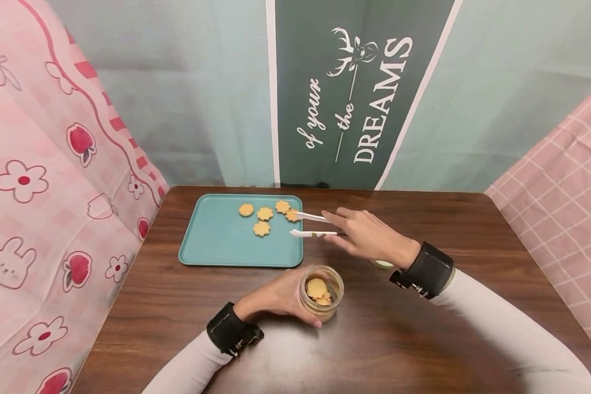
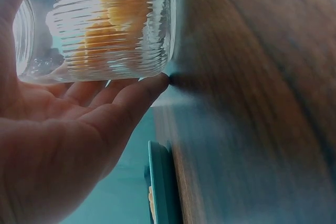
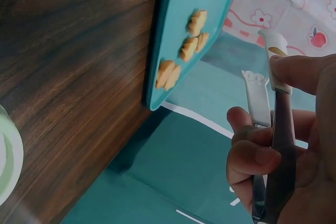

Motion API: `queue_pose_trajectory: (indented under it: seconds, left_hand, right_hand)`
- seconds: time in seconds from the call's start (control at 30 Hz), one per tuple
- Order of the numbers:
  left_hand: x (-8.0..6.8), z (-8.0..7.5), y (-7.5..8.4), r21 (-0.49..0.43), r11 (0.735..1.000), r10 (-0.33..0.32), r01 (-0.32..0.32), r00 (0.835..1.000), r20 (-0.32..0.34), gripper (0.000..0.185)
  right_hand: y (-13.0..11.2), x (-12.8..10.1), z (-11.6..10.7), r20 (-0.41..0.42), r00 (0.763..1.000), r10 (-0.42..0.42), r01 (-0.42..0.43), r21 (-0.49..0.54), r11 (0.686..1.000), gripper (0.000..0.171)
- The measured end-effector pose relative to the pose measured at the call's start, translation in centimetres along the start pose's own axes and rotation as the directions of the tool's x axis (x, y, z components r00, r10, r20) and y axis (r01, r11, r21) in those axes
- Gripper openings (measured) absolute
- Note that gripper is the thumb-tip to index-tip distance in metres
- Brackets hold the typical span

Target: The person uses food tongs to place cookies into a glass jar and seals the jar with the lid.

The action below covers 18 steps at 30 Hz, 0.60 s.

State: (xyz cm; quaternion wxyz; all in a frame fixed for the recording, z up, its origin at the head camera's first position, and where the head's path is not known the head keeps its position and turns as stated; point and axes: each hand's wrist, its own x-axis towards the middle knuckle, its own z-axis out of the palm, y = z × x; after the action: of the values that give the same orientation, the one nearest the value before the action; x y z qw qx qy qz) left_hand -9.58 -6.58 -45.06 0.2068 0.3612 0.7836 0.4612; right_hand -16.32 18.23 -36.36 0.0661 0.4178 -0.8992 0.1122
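A teal tray on the brown table carries several flower-shaped biscuits. My right hand holds white-tipped tongs, whose open tips reach over the tray's right edge beside the nearest biscuit. In the right wrist view the tongs sit pinched between thumb and fingers, with the tray and biscuits beyond. My left hand wraps a ribbed glass jar standing on the table, with biscuits inside. The left wrist view shows the jar against my left hand's fingers.
A pale green round lid lies on the table behind my right wrist, also visible as a lid in the right wrist view. Pink patterned cloths hang on both sides, and a green banner backs the table.
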Motion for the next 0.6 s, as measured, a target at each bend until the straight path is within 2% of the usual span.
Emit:
queue_pose_trajectory:
  seconds: [0.6]
  left_hand:
    - [0.3, 0.0, 0.1, 0.041, 0.999, 0.004, -0.004, 1.0, -0.007, 0.084]
  right_hand:
    - [0.5, 2.7, 2.7, 0.04, 0.999, -0.009, 0.008, 0.028, 1.0, 0.053]
